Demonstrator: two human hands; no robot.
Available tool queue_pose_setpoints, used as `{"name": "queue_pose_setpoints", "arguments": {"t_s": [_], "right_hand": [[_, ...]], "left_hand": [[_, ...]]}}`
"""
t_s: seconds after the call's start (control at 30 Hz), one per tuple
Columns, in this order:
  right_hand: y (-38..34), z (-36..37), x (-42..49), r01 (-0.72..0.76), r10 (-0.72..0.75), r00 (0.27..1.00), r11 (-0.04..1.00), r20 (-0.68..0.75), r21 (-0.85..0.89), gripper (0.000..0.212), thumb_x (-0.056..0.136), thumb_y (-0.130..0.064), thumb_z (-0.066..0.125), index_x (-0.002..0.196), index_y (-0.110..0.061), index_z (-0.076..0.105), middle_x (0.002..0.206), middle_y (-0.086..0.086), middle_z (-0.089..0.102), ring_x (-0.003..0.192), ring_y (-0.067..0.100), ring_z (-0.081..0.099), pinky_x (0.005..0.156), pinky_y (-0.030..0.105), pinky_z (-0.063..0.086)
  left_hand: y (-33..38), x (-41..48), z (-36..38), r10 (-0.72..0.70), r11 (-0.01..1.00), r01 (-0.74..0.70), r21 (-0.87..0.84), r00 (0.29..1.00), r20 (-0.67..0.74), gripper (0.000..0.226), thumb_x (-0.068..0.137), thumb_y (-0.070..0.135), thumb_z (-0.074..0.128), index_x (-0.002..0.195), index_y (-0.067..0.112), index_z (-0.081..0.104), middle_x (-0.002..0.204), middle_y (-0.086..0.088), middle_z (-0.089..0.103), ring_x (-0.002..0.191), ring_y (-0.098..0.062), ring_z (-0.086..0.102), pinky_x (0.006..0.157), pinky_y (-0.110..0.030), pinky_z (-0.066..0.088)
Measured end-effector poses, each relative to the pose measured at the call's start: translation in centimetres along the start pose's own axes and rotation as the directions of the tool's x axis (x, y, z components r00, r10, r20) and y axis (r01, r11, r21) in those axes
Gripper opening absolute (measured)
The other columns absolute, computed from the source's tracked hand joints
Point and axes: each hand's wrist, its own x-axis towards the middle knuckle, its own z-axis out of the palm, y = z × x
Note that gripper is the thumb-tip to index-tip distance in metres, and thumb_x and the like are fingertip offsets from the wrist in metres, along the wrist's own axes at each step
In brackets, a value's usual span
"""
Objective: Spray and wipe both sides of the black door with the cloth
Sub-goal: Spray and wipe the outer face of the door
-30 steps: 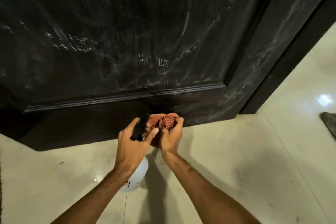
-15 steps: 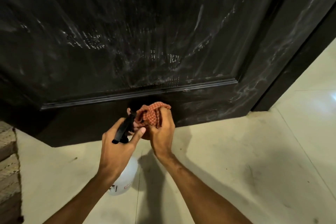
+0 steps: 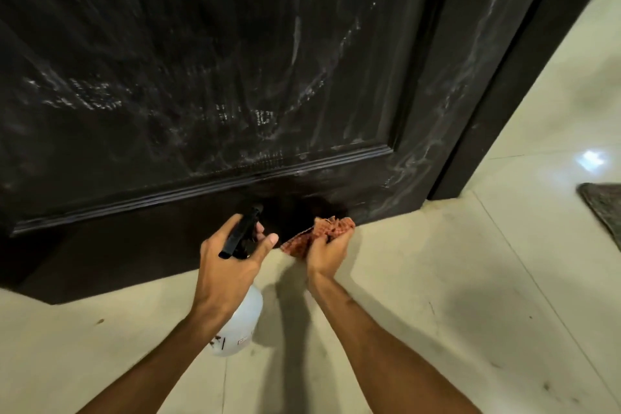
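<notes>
While the head camera looked down at the foot of the black door (image 3: pixel 208 77), the left hand (image 3: pixel 228 269) was wrapped around the neck of the white spray bottle (image 3: pixel 242 323), with the black nozzle pointing at the bottom rail and the thumb lifted free. The right hand (image 3: pixel 326 252) gripped the bunched red checked cloth (image 3: pixel 319 233), which was just beside the lower edge of the door, near the pale floor (image 3: pixel 437 312); whether it touched the wood I could not tell. The panel above carried many whitish wet streaks, while the bottom rail looked darker and plain.

For this step, I judged it best to spray a short burst on the low rail, then press the cloth flat and draw it along the moulding groove, where liquid could collect. The cloth should be opened a little, because a tight ball cleans only a narrow line. A grey mat (image 3: pixel 601 208) lay well apart at the right.
</notes>
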Motion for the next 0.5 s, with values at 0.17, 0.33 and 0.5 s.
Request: {"name": "queue_pose_setpoints", "arguments": {"t_s": [0.17, 0.33, 0.5], "right_hand": [[-1.7, 0.0, -3.5, 0.285, -0.329, 0.855, 0.944, 0.401, 0.165, 0.057, 0.091, 0.009, 0.05, 0.143, -0.013, 0.042, 0.128, 0.007, 0.064, 0.116, 0.02, 0.065, 0.105, 0.038, 0.05], [-1.8, -0.4, 0.2, 0.024, -0.019, 0.994, 0.999, -0.112, 0.047, 0.05, 0.086, 0.003, 0.057, 0.134, -0.014, 0.053, 0.124, 0.017, 0.062, 0.116, 0.035, 0.061, 0.105, 0.042, 0.046], [-6.3, -1.0, -0.8, 0.716, -0.687, 0.685, 0.696, 0.243, -0.052, 0.046, 0.093, -0.018, 0.061, 0.138, -0.013, 0.053, 0.128, 0.008, 0.047, 0.108, 0.019, 0.057, 0.089, 0.026, 0.049]], "left_hand": [[0.9, 1.0, 1.2, 0.009, 1.0, -0.009, 0.008, 1.0, 0.029, 0.015, 0.088, 0.023, 0.082, 0.092, 0.023, 0.068, 0.071, 0.015, 0.069, 0.058, 0.0, 0.06, 0.056, -0.018, 0.049], [2.2, 0.9, 3.3, 0.025, 1.0, -0.025, -0.008, 0.998, 0.062, 0.015, 0.087, 0.026, 0.083, 0.09, 0.021, 0.068, 0.072, 0.01, 0.066, 0.062, -0.004, 0.059, 0.058, -0.022, 0.047], [3.3, 1.7, 2.8, 0.059, 0.997, -0.057, -0.051, 0.997, 0.052, 0.014, 0.087, 0.024, 0.082, 0.091, 0.024, 0.069, 0.071, 0.011, 0.066, 0.057, -0.005, 0.058, 0.06, -0.027, 0.048]]}}
